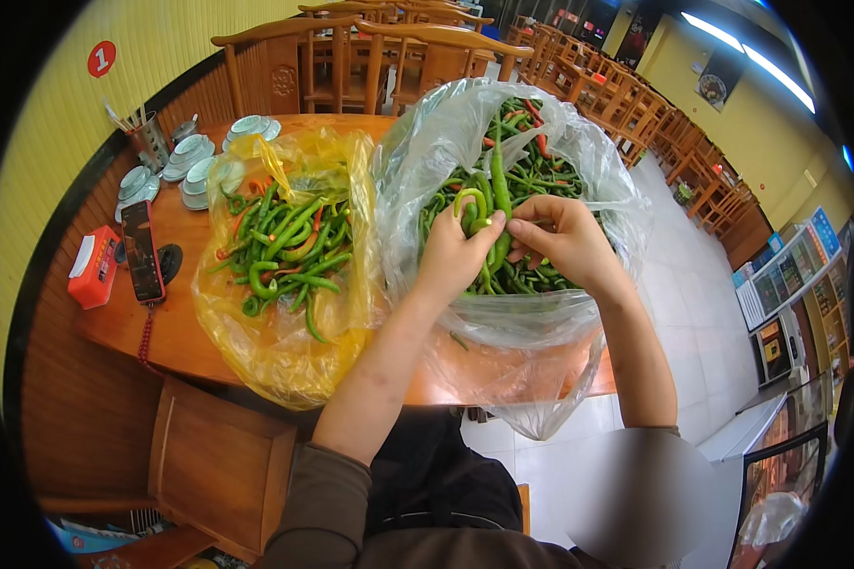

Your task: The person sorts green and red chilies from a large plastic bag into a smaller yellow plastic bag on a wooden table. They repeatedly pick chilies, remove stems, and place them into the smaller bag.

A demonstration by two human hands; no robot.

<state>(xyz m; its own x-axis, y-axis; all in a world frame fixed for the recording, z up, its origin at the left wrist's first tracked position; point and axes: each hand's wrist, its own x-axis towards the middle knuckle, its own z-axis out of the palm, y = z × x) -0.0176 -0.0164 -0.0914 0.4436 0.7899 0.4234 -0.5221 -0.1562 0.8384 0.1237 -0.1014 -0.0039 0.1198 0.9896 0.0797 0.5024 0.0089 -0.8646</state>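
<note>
Several long green chili peppers (499, 181) are gripped in my left hand (450, 245), over the large clear plastic bag (406, 171). One of them stands upright, and a paler one curls over my fingers. My right hand (559, 238) is at the side of this bunch, thumb and fingertips drawn together close to the upright pepper; whether they pinch something is hidden. Green and some red chilies (541, 167) fill the clear bag below. To the left, a spread yellow plastic bag (277, 370) holds a smaller heap of green and red chilies (292, 242).
The wooden table (192, 341) also bears stacked bowls and dishes (188, 153), a cutlery holder (148, 142), a phone on a stand (142, 252) and a red tissue box (94, 267). A wooden chair (220, 455) is at my left. Wooden chairs (370, 53) stand beyond the table.
</note>
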